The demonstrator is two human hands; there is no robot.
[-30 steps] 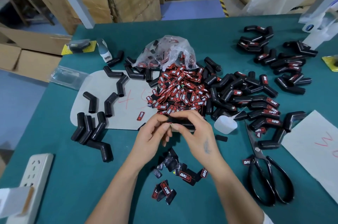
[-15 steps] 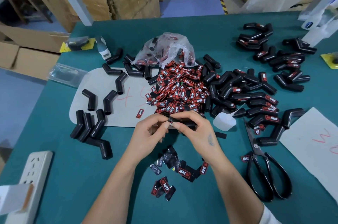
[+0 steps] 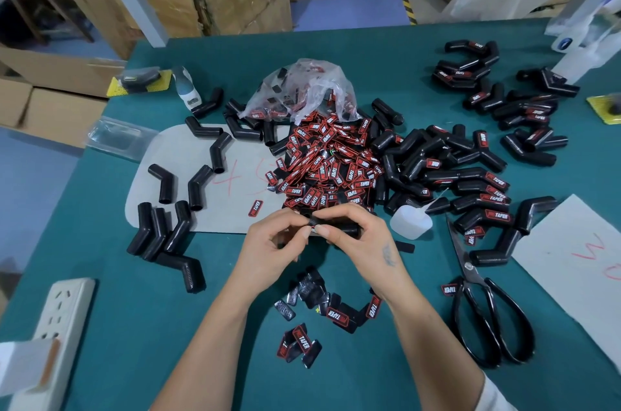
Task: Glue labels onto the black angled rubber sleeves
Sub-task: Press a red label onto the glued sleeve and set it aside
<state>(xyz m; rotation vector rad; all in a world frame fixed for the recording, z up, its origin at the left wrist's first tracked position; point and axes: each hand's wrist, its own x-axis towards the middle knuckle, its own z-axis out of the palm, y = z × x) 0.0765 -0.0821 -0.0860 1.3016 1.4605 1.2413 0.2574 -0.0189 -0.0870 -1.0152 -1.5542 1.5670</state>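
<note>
On the table (image 3: 100, 326) sleeves lie bare on the left (image 3: 168, 229) and labelled on the right (image 3: 484, 199), with the label heap (image 3: 329, 168) between. At its near edge both hands pinch one sleeve (image 3: 339, 228): the right hand (image 3: 359, 239) curls round its body, the left hand (image 3: 272, 242) nips the end beside a small label (image 3: 313, 230). The rubber looks light, soft and grippy; holding a straight leg leaves the face free for pressing
</note>
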